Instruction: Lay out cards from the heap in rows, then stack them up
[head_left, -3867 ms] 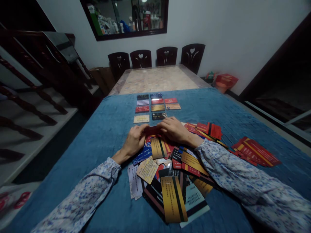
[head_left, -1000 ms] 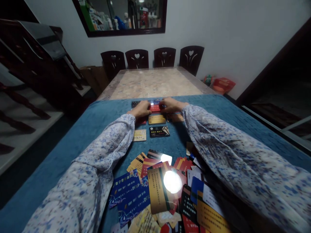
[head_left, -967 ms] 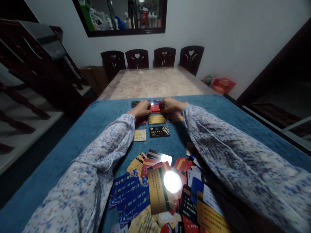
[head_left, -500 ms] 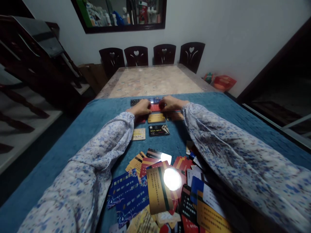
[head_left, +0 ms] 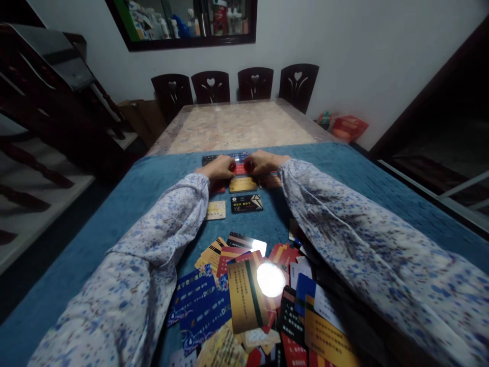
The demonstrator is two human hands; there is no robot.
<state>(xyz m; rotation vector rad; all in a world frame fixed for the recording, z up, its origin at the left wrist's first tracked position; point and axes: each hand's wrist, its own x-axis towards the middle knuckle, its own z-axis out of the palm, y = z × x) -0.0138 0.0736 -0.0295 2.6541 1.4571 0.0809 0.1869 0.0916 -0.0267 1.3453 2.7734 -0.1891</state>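
Observation:
Both my arms, in blue-flowered sleeves, reach far across a blue cloth. My left hand and my right hand rest fingertip to fingertip on a red card in a laid-out grid of cards. Their fingers curl down onto it; whether they pinch it I cannot make out. A gold card, a black VIP card and a pale yellow card lie just nearer me in the grid. A loose heap of cards lies close to me between my arms.
Beyond the cloth the marble tabletop is bare, with several dark chairs against the white wall. A wooden stair rail runs along the left. A red bag sits on the floor at the right. A light glares off the heap.
Since 3.9 s ago both hands left the card heap and reached forward to the grid. Over the last second they stay on the red card, drawing slightly closer together.

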